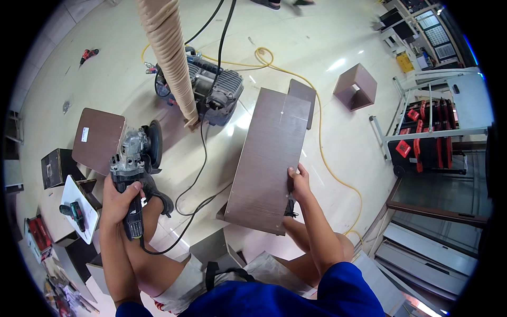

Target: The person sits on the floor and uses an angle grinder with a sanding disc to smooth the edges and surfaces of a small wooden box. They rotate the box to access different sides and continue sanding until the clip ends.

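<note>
My left hand [119,201] is wrapped round the black body of an angle grinder [129,156]. The grinder's disc [154,143] points up and to the right, apart from any wood. With my right hand [299,182] I grip the right edge of a long brown wooden panel [266,158], thumb on its top face. The panel stands tilted between my knees and seems to be part of a box; its underside is hidden. Behind its upper right corner is a smaller brown piece [301,103]. The grinder's black cord [179,244] loops past my left knee.
An air compressor [216,87] stands ahead, behind a wrapped post [171,58]. A yellow hose [332,171] snakes along the right. Brown boxes [359,90] and a brown board [97,138] lie around. A green-black drill [76,215] rests on a white board at left; a red drill [88,54] lies farther off.
</note>
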A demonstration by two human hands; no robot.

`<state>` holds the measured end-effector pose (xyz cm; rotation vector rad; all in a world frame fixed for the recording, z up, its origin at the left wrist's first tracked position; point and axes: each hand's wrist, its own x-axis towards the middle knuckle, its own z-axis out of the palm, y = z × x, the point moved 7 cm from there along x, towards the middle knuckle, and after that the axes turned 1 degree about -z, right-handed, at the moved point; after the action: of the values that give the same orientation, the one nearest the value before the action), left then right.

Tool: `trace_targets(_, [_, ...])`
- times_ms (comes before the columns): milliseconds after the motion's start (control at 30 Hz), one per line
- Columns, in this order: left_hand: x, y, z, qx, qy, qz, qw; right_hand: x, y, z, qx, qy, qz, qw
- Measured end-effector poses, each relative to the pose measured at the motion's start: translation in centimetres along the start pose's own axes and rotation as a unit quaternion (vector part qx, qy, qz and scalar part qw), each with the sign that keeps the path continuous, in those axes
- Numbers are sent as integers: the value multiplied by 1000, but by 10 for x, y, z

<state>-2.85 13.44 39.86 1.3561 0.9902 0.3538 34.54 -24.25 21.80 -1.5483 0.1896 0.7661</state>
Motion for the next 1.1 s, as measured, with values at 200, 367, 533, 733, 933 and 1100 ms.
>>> trace_targets(200, [-1,1,-16,25,11,15,1000,26,-6,-17,-86,-8,8,996])
trace_targets(367, [2,7,-8,34,-21,47,998,51,14,-33,-392,70,-171,901])
trace_targets(533, [17,6,17,104,-57,34,992,46,36,-60,-448,94,-166,874])
trace_targets(733, [24,-26,52,224,-123,96,962,5,77,-71,-443,68,-190,873])
trace_targets(933, [22,-102,119,193,-125,34,973,-41,102,-76,-439,109,-110,885])
trace_targets(1100, [8,-169,172,160,-54,-16,985,-23,59,-42,-496,154,-276,809])
